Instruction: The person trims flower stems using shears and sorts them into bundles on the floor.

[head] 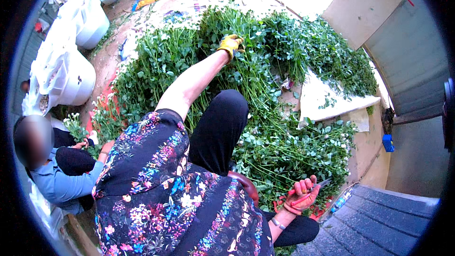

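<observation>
My left hand (231,45), in a yellow glove, reaches out over a large heap of leafy cut stems (217,74). Its fingers are curled at the stems; whether they grip any cannot be told. My right hand (303,193) is shut on red-handled scissors or shears (322,184), whose metal blades point to the right, above the stems beside my bent knee. White flowers tip a pile of stems (295,149) lying to the right of my legs.
A co-worker (71,185) in a blue top sits at my left, handling white flowers. White tubs with plastic liners (76,78) line the left side. A white sheet (320,103) lies at right, near a plastic bottle (341,202), a blue object (388,143) and a grey ribbed surface (369,220).
</observation>
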### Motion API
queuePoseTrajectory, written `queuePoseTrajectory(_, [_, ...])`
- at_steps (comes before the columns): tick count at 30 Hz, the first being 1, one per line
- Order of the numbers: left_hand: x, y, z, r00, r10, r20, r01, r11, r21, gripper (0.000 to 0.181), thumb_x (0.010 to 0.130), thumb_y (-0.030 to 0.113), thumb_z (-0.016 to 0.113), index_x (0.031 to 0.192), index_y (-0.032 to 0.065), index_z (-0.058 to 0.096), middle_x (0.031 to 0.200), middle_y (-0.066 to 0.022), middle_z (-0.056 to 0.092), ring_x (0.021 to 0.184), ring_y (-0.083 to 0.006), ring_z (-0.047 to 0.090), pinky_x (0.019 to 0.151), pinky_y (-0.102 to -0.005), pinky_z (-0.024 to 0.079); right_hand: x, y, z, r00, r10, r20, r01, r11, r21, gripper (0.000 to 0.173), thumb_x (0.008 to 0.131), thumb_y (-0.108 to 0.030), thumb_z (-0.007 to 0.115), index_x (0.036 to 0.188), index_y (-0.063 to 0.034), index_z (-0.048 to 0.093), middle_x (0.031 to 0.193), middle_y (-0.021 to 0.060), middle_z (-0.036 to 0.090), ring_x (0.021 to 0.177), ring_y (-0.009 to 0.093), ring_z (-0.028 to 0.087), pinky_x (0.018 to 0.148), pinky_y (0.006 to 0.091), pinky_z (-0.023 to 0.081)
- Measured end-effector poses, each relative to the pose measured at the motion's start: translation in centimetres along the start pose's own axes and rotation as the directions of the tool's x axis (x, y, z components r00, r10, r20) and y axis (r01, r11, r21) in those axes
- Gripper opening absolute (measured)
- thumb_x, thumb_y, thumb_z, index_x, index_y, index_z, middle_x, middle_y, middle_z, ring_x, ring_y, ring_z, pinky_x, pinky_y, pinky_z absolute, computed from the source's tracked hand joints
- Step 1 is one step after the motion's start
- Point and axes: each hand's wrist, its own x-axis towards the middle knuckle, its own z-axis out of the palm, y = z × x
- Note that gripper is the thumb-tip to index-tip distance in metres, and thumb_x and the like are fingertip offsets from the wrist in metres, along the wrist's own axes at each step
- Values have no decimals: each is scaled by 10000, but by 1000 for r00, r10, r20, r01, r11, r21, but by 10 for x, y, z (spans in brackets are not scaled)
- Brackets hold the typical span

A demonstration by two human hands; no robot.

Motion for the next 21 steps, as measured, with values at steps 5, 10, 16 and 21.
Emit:
queuePoseTrajectory(5, [44, -20, 0, 1000, -4, -6, 5, 997, 79, 297, 844, 60, 626, 1105, -55, 545, 971, -142, 631, 747, -277, 662, 557, -362, 581, 0, 7, 11, 994, -36, -100, 22, 991, -134, 371, 929, -304, 520, 1106, 22, 505, 709, 0, 463, 516, 85, 328, 430, 232, 297])
queuePoseTrajectory(10, [75, -21, 43, 1000, 12, -13, -11, 996, 90, 243, 824, 64, 648, 1037, -42, 593, 934, -122, 653, 705, -234, 661, 566, -351, 584, 15, 26, 18, 981, -73, -180, 35, 978, -205, 386, 938, -313, 492, 1128, 23, 480, 729, -6, 489, 521, 80, 332, 433, 244, 300])
queuePoseTrajectory(16, [134, -21, 112, 998, -22, 58, 17, 996, 90, 242, 818, 107, 667, 1016, -17, 606, 886, -109, 661, 675, -223, 660, 551, -344, 573, 27, 51, 27, 927, -128, -353, 10, 948, -318, 368, 908, -364, 520, 1052, -27, 487, 688, -30, 457, 503, 71, 314, 419, 224, 269])
queuePoseTrajectory(21, [216, -62, 158, 993, 52, 108, -104, 823, 558, 339, 771, 230, 721, 1002, 4, 618, 938, -135, 665, 813, -239, 655, 674, -347, 546, 29, 55, 28, 850, -173, -498, 2, 946, -325, 381, 920, -373, 483, 1057, -19, 508, 691, -26, 469, 495, 81, 310, 427, 230, 268])
